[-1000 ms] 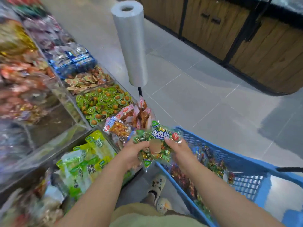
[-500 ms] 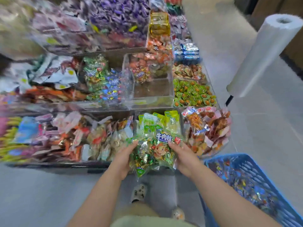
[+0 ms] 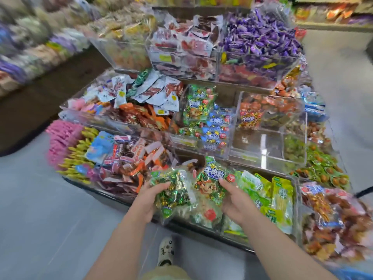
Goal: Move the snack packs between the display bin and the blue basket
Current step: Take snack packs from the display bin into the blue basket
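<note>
Green foil packs (image 3: 173,191) at lower centre looked light, crinkly and slippery; left hand (image 3: 148,198) and right hand (image 3: 237,201) each gripped one's edge.

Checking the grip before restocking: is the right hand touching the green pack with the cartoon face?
Touching. The head view shows the right hand with its thumb lying on the front of the green cartoon-face pack, no gap between them.

Two green snack packs sit low at centre frame, touching. The left pack (image 3: 173,191), showing foil-wrapped pieces, is gripped by the left hand (image 3: 147,198). The right pack (image 3: 211,181), upright with a cartoon face, is held by the right hand (image 3: 236,202). The clear display bin (image 3: 181,140) above holds similar packs. A sliver of the blue basket (image 3: 356,275) shows at lower right.
</note>
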The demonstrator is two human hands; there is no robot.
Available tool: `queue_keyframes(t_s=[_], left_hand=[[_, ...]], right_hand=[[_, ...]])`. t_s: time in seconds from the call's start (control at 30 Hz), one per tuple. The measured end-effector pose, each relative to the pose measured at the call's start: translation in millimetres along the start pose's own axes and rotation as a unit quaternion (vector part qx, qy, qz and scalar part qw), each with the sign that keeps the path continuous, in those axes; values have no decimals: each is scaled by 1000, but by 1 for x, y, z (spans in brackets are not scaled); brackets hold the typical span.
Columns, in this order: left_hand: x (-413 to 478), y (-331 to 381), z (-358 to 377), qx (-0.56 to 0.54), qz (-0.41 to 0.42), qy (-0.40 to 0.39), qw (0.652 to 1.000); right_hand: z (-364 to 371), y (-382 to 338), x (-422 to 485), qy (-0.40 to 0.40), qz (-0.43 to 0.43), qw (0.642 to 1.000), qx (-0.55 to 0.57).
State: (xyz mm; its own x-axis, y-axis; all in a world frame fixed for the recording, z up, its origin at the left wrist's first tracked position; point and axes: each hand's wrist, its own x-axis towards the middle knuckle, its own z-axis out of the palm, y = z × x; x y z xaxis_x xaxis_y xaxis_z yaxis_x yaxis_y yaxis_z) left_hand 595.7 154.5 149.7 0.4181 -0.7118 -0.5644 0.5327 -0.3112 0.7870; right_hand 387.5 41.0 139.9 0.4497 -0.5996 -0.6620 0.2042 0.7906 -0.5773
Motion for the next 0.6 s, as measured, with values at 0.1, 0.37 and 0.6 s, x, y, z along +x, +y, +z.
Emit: queue_keyframes(t_s=[0.1,0.37,0.6], left_hand=[[37,38,-25,12,0,-5,1000],[114,119,-61,66,-10,-55,996],[148,161,-49,62,-2,-72,996]], right_hand=[[27,-7,33,27,-21,999,11],[78,-15,88,78,-42,994,59],[89,-55,110,107,-66,992,28]])
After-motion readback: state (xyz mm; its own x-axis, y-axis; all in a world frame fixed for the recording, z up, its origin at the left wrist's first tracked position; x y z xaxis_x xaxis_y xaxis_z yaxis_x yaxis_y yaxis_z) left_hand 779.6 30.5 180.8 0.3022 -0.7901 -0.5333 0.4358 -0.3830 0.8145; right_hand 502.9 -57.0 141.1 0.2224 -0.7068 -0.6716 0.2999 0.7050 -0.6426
